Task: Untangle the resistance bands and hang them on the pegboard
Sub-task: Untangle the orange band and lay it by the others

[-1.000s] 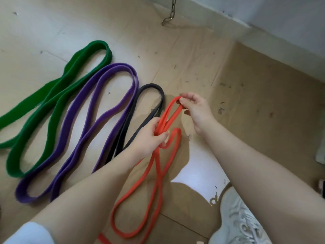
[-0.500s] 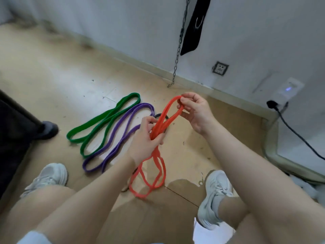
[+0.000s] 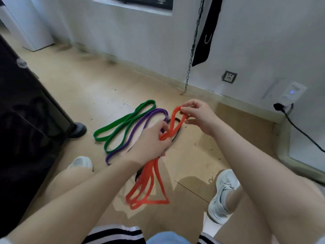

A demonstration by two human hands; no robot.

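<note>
An orange-red resistance band [image 3: 149,184] hangs off the floor between my hands, its lower loops dangling above the boards. My left hand [image 3: 149,143] is closed around its gathered middle. My right hand [image 3: 197,115] pinches the top loop of the same band. On the floor behind lie a green band [image 3: 123,122] and a purple band [image 3: 139,125], each laid out in long loops. A black band [image 3: 177,131] is mostly hidden behind the orange one and my hands. No pegboard is in view.
A chain [image 3: 192,48] and a black strap [image 3: 205,32] hang down the white wall ahead. A wall socket [image 3: 228,77], a plugged-in white device [image 3: 290,93] and its black cable [image 3: 306,134] are at the right. Dark furniture [image 3: 22,120] stands at the left. My white shoes [image 3: 221,196] rest on the floor.
The orange band has been lifted clear of the floor and its lower loops now dangle. My view has tilted up and back, bringing the wall, my knees and shoes into sight.
</note>
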